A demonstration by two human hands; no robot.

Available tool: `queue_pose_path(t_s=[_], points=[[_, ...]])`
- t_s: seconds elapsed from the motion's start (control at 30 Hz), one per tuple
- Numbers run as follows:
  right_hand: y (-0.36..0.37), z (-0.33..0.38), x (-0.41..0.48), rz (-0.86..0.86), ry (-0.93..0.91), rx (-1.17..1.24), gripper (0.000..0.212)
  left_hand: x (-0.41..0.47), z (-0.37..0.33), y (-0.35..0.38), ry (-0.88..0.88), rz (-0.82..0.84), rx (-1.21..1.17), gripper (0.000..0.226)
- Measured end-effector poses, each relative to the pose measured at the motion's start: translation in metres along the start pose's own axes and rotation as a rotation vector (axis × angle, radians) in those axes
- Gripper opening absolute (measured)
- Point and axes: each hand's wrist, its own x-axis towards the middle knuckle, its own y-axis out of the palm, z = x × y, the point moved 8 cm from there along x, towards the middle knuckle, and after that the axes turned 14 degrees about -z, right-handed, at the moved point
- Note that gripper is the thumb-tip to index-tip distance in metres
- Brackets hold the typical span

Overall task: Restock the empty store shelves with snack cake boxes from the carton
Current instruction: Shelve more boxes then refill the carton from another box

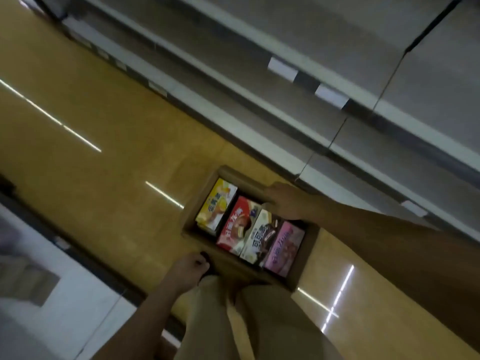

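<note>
Hands at the open carton (249,181) on the tan floor (104,178), lower centre of the frame.
Right hand (287,201) reaches in from the right edge on a long, nearly straight arm, fingers curled over the carton's far rim and gripping it; left hand (191,266) comes up from the bottom edge, fingers folded in beside the carton's near corner (blur hides whether they hold anything); inside, side by side, stand a yellow box (215,203), red box (236,224), white box (259,235) and pink box (284,248); grey shelves (298,35) with white price tags (282,68) slant across the upper right.
</note>
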Motion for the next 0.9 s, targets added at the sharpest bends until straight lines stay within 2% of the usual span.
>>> queue_pose_path(t_s=[0.03,0.13,0.17,0.27,0.33,0.43,0.5,0.57,0.7,0.77,0.83,0.9], points=[[0.026,-0.012,0.007,0.055,0.060,0.032,0.031,0.010,0.003,0.005,-0.035,0.022,-0.015,0.026],[0.099,-0.049,0.030,0.150,0.247,0.100,0.059,0.056,0.018,0.022,-0.143,0.001,-0.138,0.034],[0.119,-0.057,0.039,0.161,0.314,0.146,0.061,0.071,0.024,0.029,-0.218,0.004,-0.249,0.037],[0.166,-0.078,0.074,0.147,0.447,0.181,0.059,0.121,0.039,0.055,-0.435,-0.006,-0.602,0.027],[0.191,-0.087,0.100,0.126,0.486,0.200,0.046,0.151,0.038,0.072,-0.502,0.013,-0.725,0.021],[0.220,-0.097,0.138,0.104,0.493,0.205,0.037,0.198,0.047,0.096,-0.669,-0.056,-0.889,0.023],[0.232,-0.092,0.158,0.133,0.474,0.239,0.049,0.219,0.051,0.108,-0.755,-0.084,-0.981,0.026],[0.241,-0.087,0.181,0.112,0.456,0.296,0.051,0.237,0.061,0.121,-0.847,-0.123,-1.048,0.042],[0.253,-0.082,0.235,-0.002,0.349,0.247,0.059,0.269,0.085,0.145,-0.954,-0.178,-1.153,0.048],[0.258,-0.080,0.260,-0.036,0.289,0.204,0.062,0.285,0.093,0.156,-0.965,-0.198,-1.229,0.037],[0.269,-0.084,0.280,-0.020,0.337,0.225,0.075,0.299,0.095,0.161,-0.952,-0.224,-1.279,0.030],[0.284,-0.089,0.299,-0.027,0.395,0.252,0.082,0.319,0.098,0.165,-0.929,-0.229,-1.355,0.033]])
